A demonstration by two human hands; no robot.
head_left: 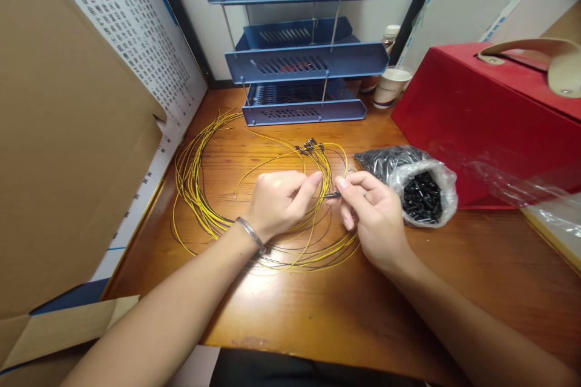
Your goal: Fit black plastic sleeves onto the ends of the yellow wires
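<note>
My left hand [284, 201] is closed in a pinch above a coil of thin yellow and dark wires [200, 199]; what its fingertips hold is hidden. Just to the right, my right hand [374, 208] pinches a small black tube-like piece [333, 195] between thumb and fingers. One yellow wire loops down toward the right fingertips. Beyond both hands lies a cluster of dark metallic connectors [311, 144] at the wire ends. Right of my right hand, an open clear plastic bag [447, 193] holds many small black pieces [422, 196].
A blue tiered tray rack [306, 63] stands at the back of the wooden table [281, 320]. Beside it are a paper cup [389, 87] and a bottle [390, 36]. A red box [481, 115] with a beige handle sits on the right, and cardboard [68, 133] on the left.
</note>
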